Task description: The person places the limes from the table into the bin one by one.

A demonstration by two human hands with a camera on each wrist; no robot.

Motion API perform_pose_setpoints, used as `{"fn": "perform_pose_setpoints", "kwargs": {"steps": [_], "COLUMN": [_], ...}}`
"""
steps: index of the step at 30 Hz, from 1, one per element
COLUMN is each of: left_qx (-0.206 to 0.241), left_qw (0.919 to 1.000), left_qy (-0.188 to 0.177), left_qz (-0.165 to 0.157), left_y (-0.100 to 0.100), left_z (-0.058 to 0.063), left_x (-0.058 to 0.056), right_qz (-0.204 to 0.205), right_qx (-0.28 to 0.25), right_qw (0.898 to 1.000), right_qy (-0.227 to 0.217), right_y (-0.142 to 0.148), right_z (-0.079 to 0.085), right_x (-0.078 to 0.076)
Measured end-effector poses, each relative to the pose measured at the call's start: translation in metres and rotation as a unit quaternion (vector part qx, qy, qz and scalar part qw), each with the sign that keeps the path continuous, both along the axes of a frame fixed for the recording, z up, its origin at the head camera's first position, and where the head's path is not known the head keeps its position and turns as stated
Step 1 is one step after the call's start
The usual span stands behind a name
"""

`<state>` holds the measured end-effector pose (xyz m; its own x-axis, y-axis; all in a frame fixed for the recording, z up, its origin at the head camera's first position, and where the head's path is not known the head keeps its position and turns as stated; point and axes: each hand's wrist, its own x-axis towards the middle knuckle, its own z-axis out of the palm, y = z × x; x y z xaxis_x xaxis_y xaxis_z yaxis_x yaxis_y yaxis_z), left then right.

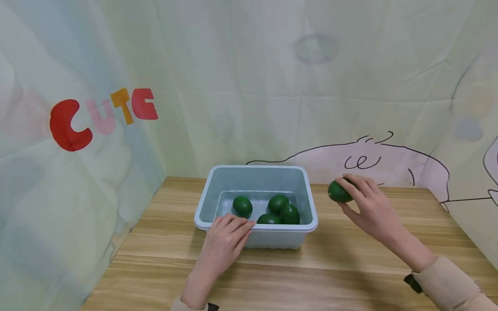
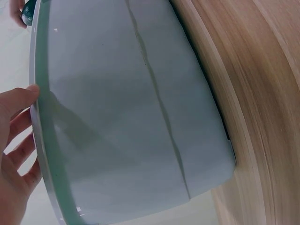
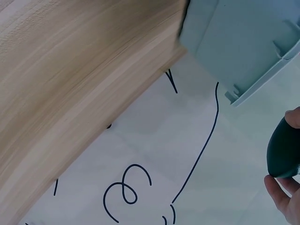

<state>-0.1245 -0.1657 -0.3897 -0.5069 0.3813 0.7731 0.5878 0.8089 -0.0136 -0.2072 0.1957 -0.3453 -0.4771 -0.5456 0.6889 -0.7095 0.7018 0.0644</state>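
A pale blue plastic bin (image 1: 268,239) stands on the table with several dark green avocados (image 1: 242,206) lying on its floor, one at the left and the others grouped at the right. At its near rim, left of the middle, my left hand (image 1: 227,237) grips the edge with the fingers over the rim. To the right of the bin, my right hand (image 1: 371,211) holds another avocado (image 1: 337,192) above the table between thumb and fingertips. That held avocado (image 3: 282,150) shows at the right edge of the right wrist view, beyond the bin's side.
The wooden table (image 1: 311,276) ends at a hanging cloth backdrop (image 1: 241,86) behind and at the sides. Red, pink and orange letters (image 1: 71,125) and a line-drawn cartoon figure (image 1: 408,166) are printed on the cloth.
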Motion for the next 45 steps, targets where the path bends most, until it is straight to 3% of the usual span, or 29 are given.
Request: {"fn": "perform_pose_setpoints", "kwargs": {"steps": [19, 35, 45], "left_qx": [0.002, 0.004, 0.002], "left_qw": [1.0000, 0.9999, 1.0000], "left_qy": [-0.006, -0.011, -0.006], "left_qz": [0.003, 0.002, 0.001], "left_y": [-0.001, 0.001, 0.000], "left_z": [-0.001, 0.001, 0.000], "left_x": [0.001, 0.000, -0.001], "right_qz": [0.035, 0.058, 0.056], "right_qx": [0.001, 0.041, 0.071], "right_qw": [0.999, 0.997, 0.996], "right_qy": [0.007, 0.008, -0.016], "right_y": [-0.024, -0.043, -0.056], "right_z": [0.012, 0.023, 0.026], "right_x": [0.004, 0.003, 0.000]}}
